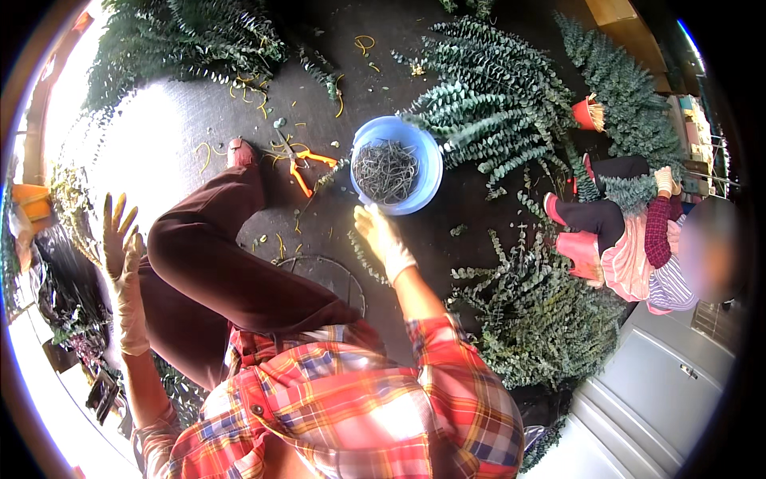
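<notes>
My left hand (124, 259), in a pale glove with darkened fingertips, is raised beside my left knee; its fingers are spread and hold nothing. Just short of the near rim of a blue plastic basin (433, 172) is my right hand (383, 239), also gloved, with fingers stretched toward the rim. Whether the fingertips touch the basin I cannot tell. Inside the basin lies a tangled heap of dark, thin wire-like pieces (386, 172). Left of it, orange-handled pruning shears (302, 166) lie on the dark floor near my shoe.
Leafy eucalyptus branches lie in piles at the far left (191, 40), far right (503, 88) and near right (542, 319). Yellow ties (263, 100) and leaf scraps litter the floor (319, 227). On the right, a seated co-worker (630, 247) holds a branch near a red pot (588, 114).
</notes>
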### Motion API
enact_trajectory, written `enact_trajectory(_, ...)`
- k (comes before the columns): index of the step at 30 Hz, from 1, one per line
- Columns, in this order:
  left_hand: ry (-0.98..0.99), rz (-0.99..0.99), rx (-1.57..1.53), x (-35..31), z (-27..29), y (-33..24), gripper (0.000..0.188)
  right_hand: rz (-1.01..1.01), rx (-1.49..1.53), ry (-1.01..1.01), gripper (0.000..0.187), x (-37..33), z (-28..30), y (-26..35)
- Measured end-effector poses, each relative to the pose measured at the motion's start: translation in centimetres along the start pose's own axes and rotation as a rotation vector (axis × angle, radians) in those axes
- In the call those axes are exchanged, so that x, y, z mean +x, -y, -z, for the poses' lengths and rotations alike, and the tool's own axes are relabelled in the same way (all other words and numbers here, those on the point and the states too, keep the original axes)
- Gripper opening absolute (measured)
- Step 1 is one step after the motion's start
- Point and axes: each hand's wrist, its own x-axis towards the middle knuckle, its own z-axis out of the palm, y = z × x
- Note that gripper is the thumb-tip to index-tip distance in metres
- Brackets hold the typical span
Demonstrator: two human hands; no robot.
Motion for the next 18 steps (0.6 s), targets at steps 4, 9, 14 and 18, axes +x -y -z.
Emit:
enact_trajectory(4,-0.041,-0.006,-0.041,-0.6,0.2,0.1,0.07,0.079,0.012,-0.136,0.028,1.9,-1.9,2.1)
enact_trajectory(9,-0.043,0.011,-0.089,-0.8,0.5,1.1,0.066,0.218,-0.072,-0.122,0.038,6.4,-2.7,5.6)
enact_trajectory(14,0.0,-0.01,-0.07,-0.8,-1.3,0.2,0.067,0.249,-1.132,-0.075,0.041,10.1,1.5,9.2)
enact_trajectory(18,-0.075,-0.005,-0.045,-2.1,1.7,0.9,0.072,0.059,-1.547,-0.266,0.052,5.3,0.2,4.5)
